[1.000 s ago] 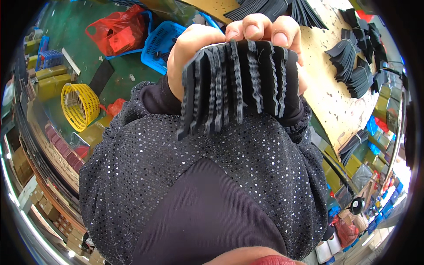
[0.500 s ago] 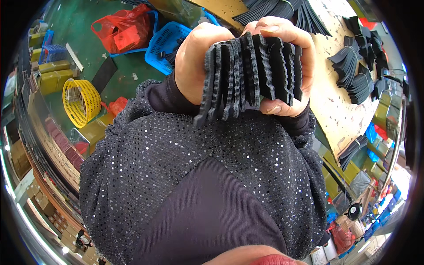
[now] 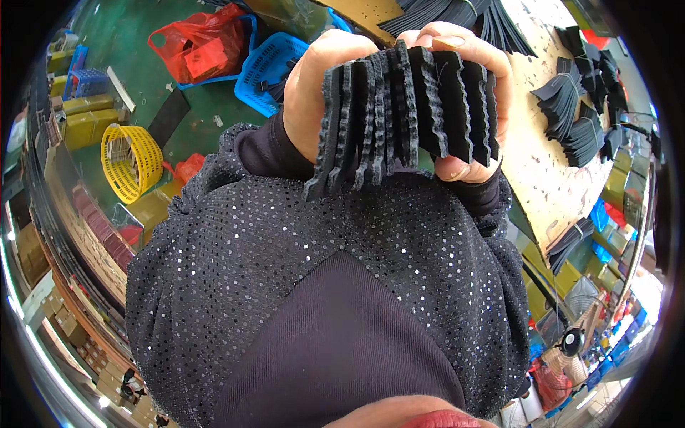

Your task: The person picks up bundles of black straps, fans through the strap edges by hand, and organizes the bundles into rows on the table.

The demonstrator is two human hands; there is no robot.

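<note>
Head: fingers (image 3: pixel 474 50) grip rough, wavy-edged black strips (image 3: pixel 409 107).

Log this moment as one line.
left hand: holds black pieces | right hand: holds their other side | pieces: wavy-edged | table: black bundles

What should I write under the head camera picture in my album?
Left hand and right hand grip fanned black pieces; dark bundles lie on a table.

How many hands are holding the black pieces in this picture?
2. The left hand is at the left side of the black pieces, the right hand at their right side. Both are partly hidden behind them.
</note>
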